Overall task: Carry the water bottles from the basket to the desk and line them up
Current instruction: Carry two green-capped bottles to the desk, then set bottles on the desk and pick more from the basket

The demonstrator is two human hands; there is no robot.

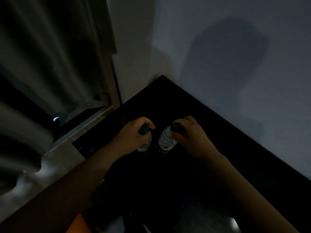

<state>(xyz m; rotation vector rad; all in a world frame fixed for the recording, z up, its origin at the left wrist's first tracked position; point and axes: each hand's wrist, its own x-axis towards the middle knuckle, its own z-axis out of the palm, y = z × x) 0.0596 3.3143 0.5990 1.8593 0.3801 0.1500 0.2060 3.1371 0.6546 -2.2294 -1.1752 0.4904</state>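
The room is dim. Two clear water bottles with dark green caps stand upright side by side on the black desk. My left hand is closed around the neck of the left bottle, just under its cap. My right hand grips the right bottle at its cap and neck. A narrow gap separates the two bottles. The basket is not in view.
A pale wall runs along the desk's far right edge and meets a corner at the back. Grey curtains hang on the left above a light ledge. Something orange shows at the bottom edge.
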